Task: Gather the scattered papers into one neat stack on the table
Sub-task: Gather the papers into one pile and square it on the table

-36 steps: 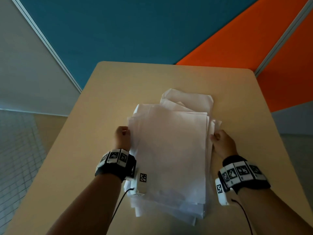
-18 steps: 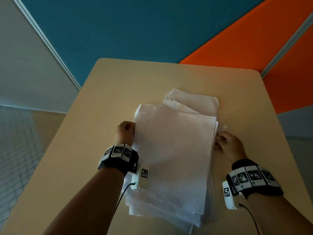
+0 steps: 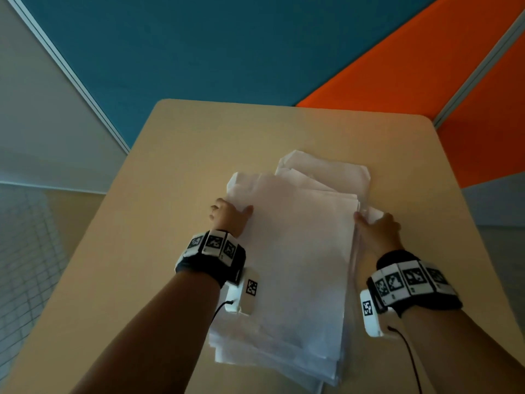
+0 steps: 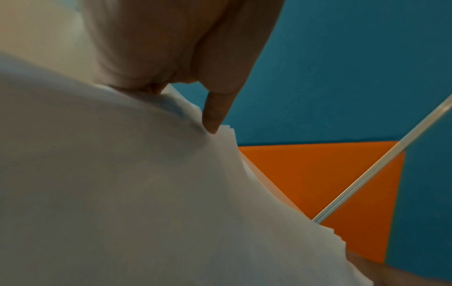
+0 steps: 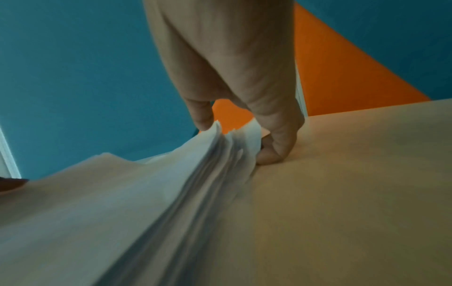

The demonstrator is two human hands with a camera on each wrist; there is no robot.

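Note:
A pile of white papers [image 3: 295, 265] lies lengthwise on the beige table [image 3: 184, 172], its sheets fanned out at the near end and a few sticking out at the far end [image 3: 326, 169]. My left hand [image 3: 231, 213] holds the pile's left edge; in the left wrist view its thumb [image 4: 212, 120] presses on the top sheet [image 4: 122, 193] while the fingers are hidden behind the paper. My right hand [image 3: 369, 221] grips the right edge. In the right wrist view its thumb [image 5: 201, 114] sits on the layered sheets [image 5: 215, 174] and its fingers [image 5: 276, 147] curl underneath against the table [image 5: 354, 174].
Blue [image 3: 227, 52] and orange [image 3: 412, 89] partition panels stand just behind the table's far edge. The tabletop shows bare on both sides of the pile and beyond it. A tiled floor [image 3: 25, 265] lies off the table's left edge.
Both hands have closed on the pile's side edges. The left thumb now lies on the top sheet, and the right hand has come back against the right edge.

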